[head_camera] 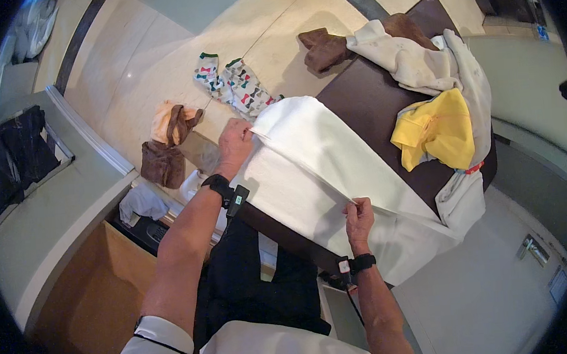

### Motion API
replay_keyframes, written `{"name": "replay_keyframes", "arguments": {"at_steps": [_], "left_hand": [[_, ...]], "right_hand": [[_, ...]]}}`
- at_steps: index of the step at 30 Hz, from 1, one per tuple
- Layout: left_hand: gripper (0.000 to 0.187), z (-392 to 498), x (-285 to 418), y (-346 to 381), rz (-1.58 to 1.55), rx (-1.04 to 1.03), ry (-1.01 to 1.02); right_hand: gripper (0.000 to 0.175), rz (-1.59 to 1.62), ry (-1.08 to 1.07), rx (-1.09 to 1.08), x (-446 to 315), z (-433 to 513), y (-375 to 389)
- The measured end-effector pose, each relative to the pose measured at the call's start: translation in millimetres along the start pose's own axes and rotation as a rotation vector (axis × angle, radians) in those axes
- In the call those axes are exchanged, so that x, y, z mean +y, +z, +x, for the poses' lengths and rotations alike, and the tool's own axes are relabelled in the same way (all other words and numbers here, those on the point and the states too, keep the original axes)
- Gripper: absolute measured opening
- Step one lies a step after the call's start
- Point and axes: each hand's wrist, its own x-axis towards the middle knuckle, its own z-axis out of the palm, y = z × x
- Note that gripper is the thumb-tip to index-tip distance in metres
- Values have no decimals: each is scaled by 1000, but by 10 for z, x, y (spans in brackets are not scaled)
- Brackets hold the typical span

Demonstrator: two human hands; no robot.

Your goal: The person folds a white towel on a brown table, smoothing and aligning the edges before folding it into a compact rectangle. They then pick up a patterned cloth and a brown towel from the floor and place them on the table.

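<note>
A large white cloth (284,182), perhaps a towel or sheet, lies spread over a dark brown padded bench (356,93) before me, one layer partly folded over another. My left hand (236,143) grips the cloth's edge at its far left corner. Lower right, my right hand (359,221) pinches the same edge between thumb and fingers. Beyond the cloth, a yellow garment (433,129) and a pale, rumpled garment (413,64) rest on the bench. A folded white cloth (462,201) sits at the bench's right edge.
Bow-patterned clothing (245,88), a brown garment piece (324,53), an orange-and-brown cloth (171,123) and a brown folded cloth (163,164) lie beyond and left. Nearer me, a grey-white cloth (142,201) sits by an open wooden drawer (92,269). A door handle (535,249) is at right.
</note>
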Motion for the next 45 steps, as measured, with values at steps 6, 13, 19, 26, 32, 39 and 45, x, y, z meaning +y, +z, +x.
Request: {"name": "replay_keyframes", "arguments": {"at_steps": [6, 13, 19, 26, 32, 39, 45], "left_hand": [[21, -207, 113, -17, 249, -143, -30], [40, -513, 1088, 73, 276, -210, 454], [26, -984, 1169, 296, 460, -354, 466], [35, -1278, 1732, 724, 324, -381, 594], [48, -1748, 2297, 1481, 267, -732, 701], [54, -2051, 2615, 1720, 561, -792, 551], [53, -1936, 2630, 1682, 516, -884, 579]], "right_hand": [[21, -139, -13, -113, -45, -183, 14], [30, -196, 99, -103, 96, -42, -108], [29, -221, 47, -22, 479, 56, -525], [27, -59, 151, 100, 885, -25, -1073], [30, -26, 169, 151, 1235, -93, -1362], [38, 98, 116, 200, 1563, -201, -1609], [58, 136, 71, 290, 1639, -443, -1448]]}}
